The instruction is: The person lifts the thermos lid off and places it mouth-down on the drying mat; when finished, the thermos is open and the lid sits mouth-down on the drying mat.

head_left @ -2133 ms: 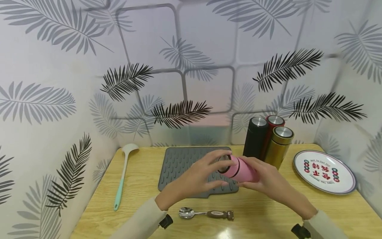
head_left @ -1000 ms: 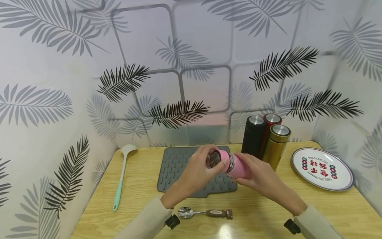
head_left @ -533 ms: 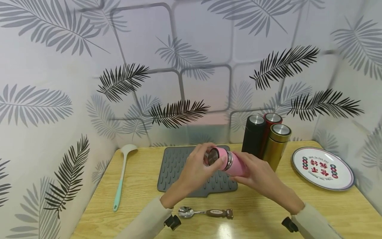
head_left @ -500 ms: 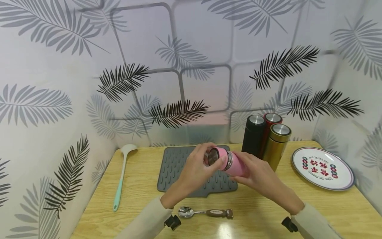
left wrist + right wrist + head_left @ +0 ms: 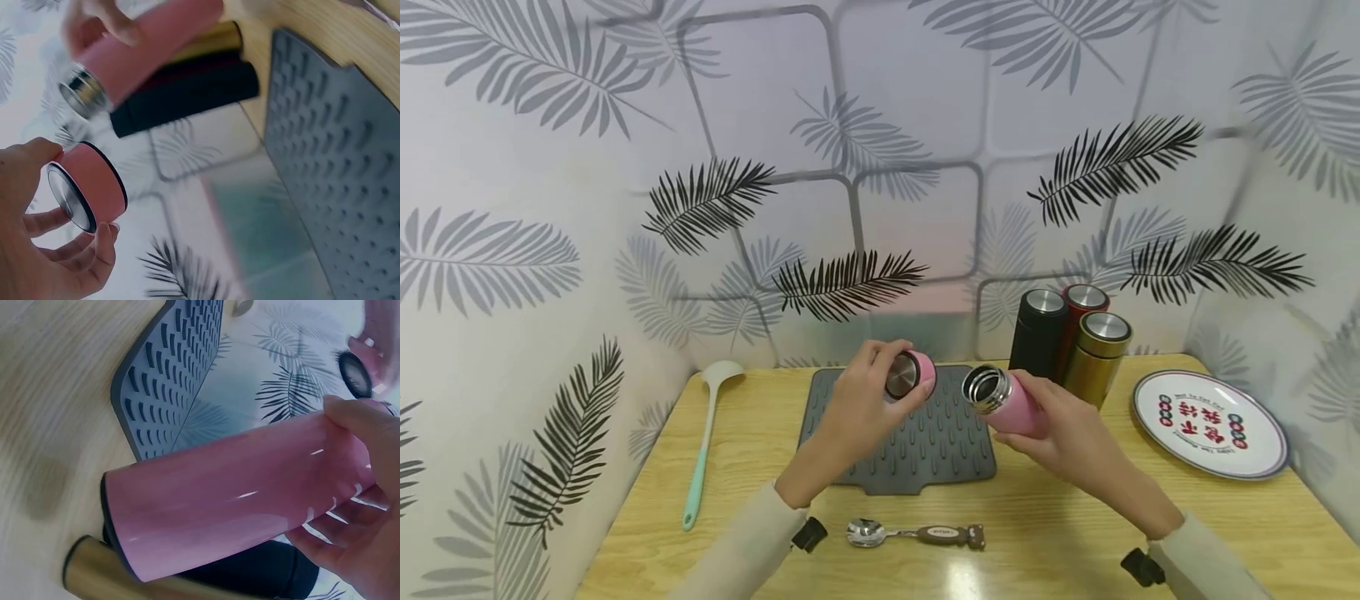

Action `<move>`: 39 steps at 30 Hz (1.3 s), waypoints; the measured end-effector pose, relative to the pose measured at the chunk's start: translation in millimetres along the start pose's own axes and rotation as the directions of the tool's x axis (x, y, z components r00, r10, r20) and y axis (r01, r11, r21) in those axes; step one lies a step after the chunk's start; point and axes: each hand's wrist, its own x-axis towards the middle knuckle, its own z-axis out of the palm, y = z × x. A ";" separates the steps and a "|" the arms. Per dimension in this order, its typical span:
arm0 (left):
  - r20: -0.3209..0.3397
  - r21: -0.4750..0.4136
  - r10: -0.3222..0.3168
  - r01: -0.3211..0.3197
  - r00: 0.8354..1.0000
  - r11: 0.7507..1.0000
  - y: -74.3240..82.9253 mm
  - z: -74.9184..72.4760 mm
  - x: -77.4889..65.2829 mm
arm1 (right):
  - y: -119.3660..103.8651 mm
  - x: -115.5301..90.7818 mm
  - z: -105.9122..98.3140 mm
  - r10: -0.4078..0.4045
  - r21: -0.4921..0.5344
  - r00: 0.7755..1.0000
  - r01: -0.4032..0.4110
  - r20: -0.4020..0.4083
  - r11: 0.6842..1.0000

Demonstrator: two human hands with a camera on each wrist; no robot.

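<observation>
My left hand grips a pink thermos lid with a steel disc on its top, between thumb and fingers. A short gap to the right, my right hand holds the pink thermos flask round its body. The flask is tilted, its bare steel mouth pointing up and left toward the lid. Lid and flask are apart, both held above a grey ridged mat. The right wrist view shows the flask's whole length down to its dark base rim.
Black, red and gold thermoses stand close together behind my right hand. An oval plate lies at the right. At the left is a ladle with a mint handle; a spoon lies at the front.
The lid has come off the flask. My left hand has moved left with it, while my right hand has shifted slightly right with the flask, whose open mouth now shows.
</observation>
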 end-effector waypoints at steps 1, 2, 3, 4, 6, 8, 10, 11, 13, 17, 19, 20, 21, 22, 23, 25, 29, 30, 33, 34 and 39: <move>0.016 0.017 -0.003 0.003 1.000 1.000 -8.0 0.2 0.7 | 2.2 -0.1 -1.1 0.033 0.026 0.999 -0.033 0.001 0.999; 0.031 0.038 -0.007 0.006 0.999 0.999 -17.0 1.4 1.2 | 4.4 -0.1 -2.1 0.065 0.062 0.998 -0.065 0.001 0.996; 0.044 0.057 -0.014 0.012 0.999 0.998 -26.2 2.8 1.9 | 6.7 -0.1 -3.0 0.095 0.094 0.995 -0.094 -0.003 0.991; 0.051 0.077 -0.018 0.014 0.999 0.997 -35.9 4.5 2.4 | 9.1 -0.2 -3.6 0.119 0.124 0.993 -0.117 -0.014 0.985; 0.069 0.117 -0.040 0.032 0.997 0.993 -56.4 8.7 2.6 | 14.2 -0.8 -3.4 0.152 0.184 0.987 -0.141 -0.050 0.973; 0.086 0.148 -0.069 0.056 0.994 0.987 -75.8 11.8 1.9 | 18.8 -1.7 -1.7 0.165 0.229 0.981 -0.139 -0.099 0.963; 0.105 0.174 -0.098 0.079 0.990 0.982 -93.7 14.3 0.5 | 22.6 -2.7 0.9 0.177 0.265 0.973 -0.134 -0.147 0.955; 0.117 0.185 -0.114 0.091 0.987 0.979 -101.6 15.2 -0.3 | 24.2 -3.2 2.3 0.187 0.284 0.968 -0.135 -0.166 0.949; 0.133 0.202 -0.136 0.107 0.982 0.974 -115.9 16.7 -1.5 | 26.4 -4.1 5.0 0.211 0.311 0.958 -0.143 -0.196 0.940; 0.167 0.253 -0.155 0.110 0.974 0.961 -140.2 21.7 -2.9 | 29.3 -6.0 10.8 0.264 0.328 0.940 -0.185 -0.216 0.926; 0.188 0.275 -0.165 0.109 0.968 0.955 -149.7 24.3 -3.0 | 30.5 -6.8 14.3 0.284 0.328 0.935 -0.204 -0.215 0.922; 0.199 0.285 -0.171 0.109 0.965 0.952 -153.7 25.6 -2.6 | 31.1 -7.2 16.1 0.291 0.327 0.932 -0.212 -0.214 0.921; 0.211 0.292 -0.180 0.114 0.961 0.950 -157.2 26.9 -2.2 | 31.8 -7.5 18.0 0.299 0.333 0.930 -0.218 -0.214 0.917; 0.220 0.299 -0.190 0.119 0.957 0.947 -160.6 28.4 -1.5 | 32.3 -7.8 19.9 0.304 0.338 0.928 -0.222 -0.216 0.915; 0.230 0.306 -0.199 0.123 0.953 0.944 -163.7 29.8 -0.9 | 32.9 -8.0 21.9 0.310 0.347 0.925 -0.222 -0.220 0.911; 0.251 0.321 -0.222 0.136 0.942 0.937 -169.7 33.3 0.7 | 33.8 -8.3 25.6 0.319 0.366 0.919 -0.221 -0.233 0.904; 0.274 0.357 -0.261 0.155 0.926 0.921 -180.0 40.6 2.8 | 34.8 -8.6 30.9 0.336 0.365 0.905 -0.229 -0.262 0.903; 0.275 0.364 -0.270 0.160 0.923 0.917 -182.4 42.4 2.7 | 34.7 -8.7 31.9 0.339 0.361 0.902 -0.233 -0.266 0.903; 0.260 0.369 -0.288 0.181 0.922 0.912 -188.1 47.2 1.2 | 34.1 -9.0 35.1 0.352 0.359 0.896 -0.245 -0.270 0.901; 0.255 0.367 -0.297 0.192 0.920 0.910 -189.6 48.7 0.0 | 33.5 -9.4 36.3 0.355 0.360 0.895 -0.247 -0.271 0.899; 0.242 0.347 -0.341 0.247 0.909 0.905 -193.9 53.4 -0.2 | 31.2 -8.0 39.5 0.356 0.360 0.890 -0.245 -0.284 0.900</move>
